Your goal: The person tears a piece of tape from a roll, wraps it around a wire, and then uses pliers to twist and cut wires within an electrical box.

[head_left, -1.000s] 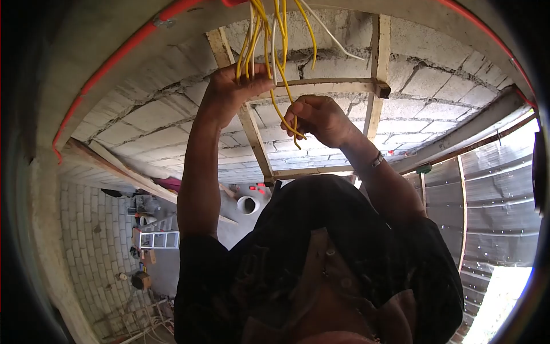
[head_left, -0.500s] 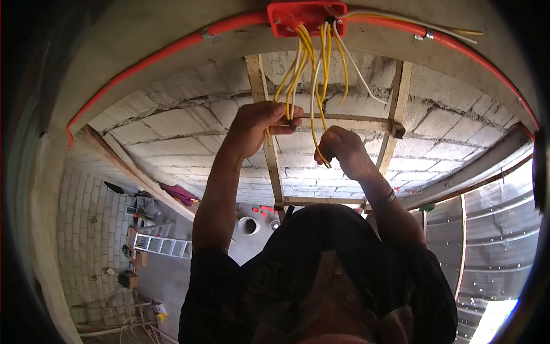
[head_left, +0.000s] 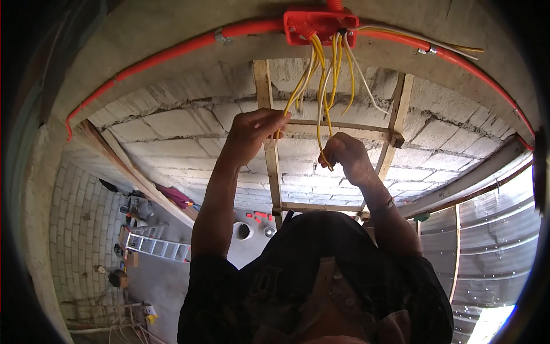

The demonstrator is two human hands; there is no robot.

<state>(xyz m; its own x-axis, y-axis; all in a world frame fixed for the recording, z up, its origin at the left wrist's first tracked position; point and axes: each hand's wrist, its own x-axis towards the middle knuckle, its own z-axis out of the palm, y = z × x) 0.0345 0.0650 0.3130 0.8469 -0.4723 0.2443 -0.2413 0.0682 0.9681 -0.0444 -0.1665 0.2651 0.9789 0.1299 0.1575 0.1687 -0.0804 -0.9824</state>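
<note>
Yellow and white wires (head_left: 320, 74) hang from a red junction box (head_left: 296, 35) overhead. My left hand (head_left: 256, 133) is raised on the left, its fingers closed on a yellow wire (head_left: 289, 103) whose end shows below them. Beside it, a few more wires dangle, partly hidden behind the others. On the right, my right hand (head_left: 348, 157) pinches the lower end of another yellow wire (head_left: 319, 135), bent into a loop near the fingertips. A loose white wire (head_left: 364, 82) with a hooked end hangs further right.
Red conduit (head_left: 172, 53) runs along the concrete beam on both sides of the box. Wooden framing (head_left: 338, 131) crosses in front of the block wall. Far below, a ladder (head_left: 157, 247) and a white bucket (head_left: 243, 231) are on the floor.
My left hand's fingers have closed together around a yellow wire; the dark-tipped wires that were at its fingertips no longer show there. My right hand keeps its pinch. The view has shifted slightly.
</note>
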